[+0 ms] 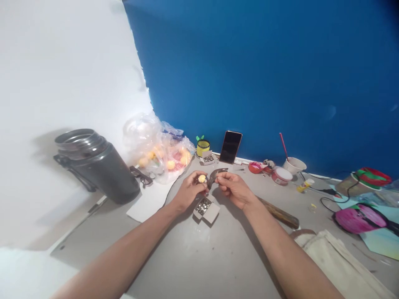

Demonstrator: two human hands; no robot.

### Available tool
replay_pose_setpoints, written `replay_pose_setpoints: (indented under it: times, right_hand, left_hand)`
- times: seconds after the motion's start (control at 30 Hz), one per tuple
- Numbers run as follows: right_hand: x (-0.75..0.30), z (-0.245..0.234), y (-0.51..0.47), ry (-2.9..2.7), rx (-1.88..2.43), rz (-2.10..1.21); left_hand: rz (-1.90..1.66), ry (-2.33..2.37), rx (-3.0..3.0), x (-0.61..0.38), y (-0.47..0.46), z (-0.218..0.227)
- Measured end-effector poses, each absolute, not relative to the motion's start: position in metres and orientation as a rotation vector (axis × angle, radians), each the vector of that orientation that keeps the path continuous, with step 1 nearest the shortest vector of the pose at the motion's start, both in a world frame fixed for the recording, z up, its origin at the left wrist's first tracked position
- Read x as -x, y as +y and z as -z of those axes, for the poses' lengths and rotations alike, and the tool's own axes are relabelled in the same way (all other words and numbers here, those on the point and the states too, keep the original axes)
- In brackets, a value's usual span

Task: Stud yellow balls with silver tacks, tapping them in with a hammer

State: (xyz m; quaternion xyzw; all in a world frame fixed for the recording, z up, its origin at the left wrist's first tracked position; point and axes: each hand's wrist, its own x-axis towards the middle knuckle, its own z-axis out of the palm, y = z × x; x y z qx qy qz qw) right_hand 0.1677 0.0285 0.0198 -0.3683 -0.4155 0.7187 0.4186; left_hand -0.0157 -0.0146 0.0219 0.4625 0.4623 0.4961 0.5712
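Observation:
My left hand point(195, 185) is closed around a small dark round piece with a yellow top point(202, 179); its exact kind I cannot make out. Just to the right, my right hand point(233, 189) has thumb and forefinger pinched together, and whatever is between them is too small to name. Between and below the hands sits an open little cardboard box point(211, 212) of shiny metal tacks point(203, 205). A hammer lies behind the right hand, its dark claw head point(215, 175) between the hands and its wooden handle point(280, 213) passing under the right forearm.
At left stands a big dark flask point(101, 166) beside sunglasses point(141, 176) and plastic bags of yellow-orange things point(162, 158). A phone point(230, 147) leans on the blue wall near a second tack box point(208, 158). Rightward are a paper cup point(294, 165), cables, a pink-painted piece point(360, 218) and cloth point(336, 257).

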Motion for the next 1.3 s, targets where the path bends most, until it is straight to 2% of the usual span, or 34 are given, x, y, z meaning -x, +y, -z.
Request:
replay_pose_setpoints:
  times: [0.23, 0.63, 0.93, 1.3]
  right_hand:
    - [-0.167, -0.021, 0.025, -1.074, 0.873, -1.825]
    - [-0.165, -0.017, 0.022, -1.136, 0.747, -1.921]
    - [-0.163, -0.010, 0.024, -1.194, 0.798, -1.881]
    - [-0.162, -0.014, 0.022, -1.270, 0.876, -1.788]
  left_hand:
    - [-1.082, 1.171, -1.253, 0.015, -0.019, -0.024]
    - [-1.180, 1.329, -1.540, 0.016, -0.020, -0.022]
    - [-1.104, 1.346, -1.637, 0.016, -0.016, -0.005]
    - [-1.067, 1.341, -1.683, 0.014, -0.020, -0.011]
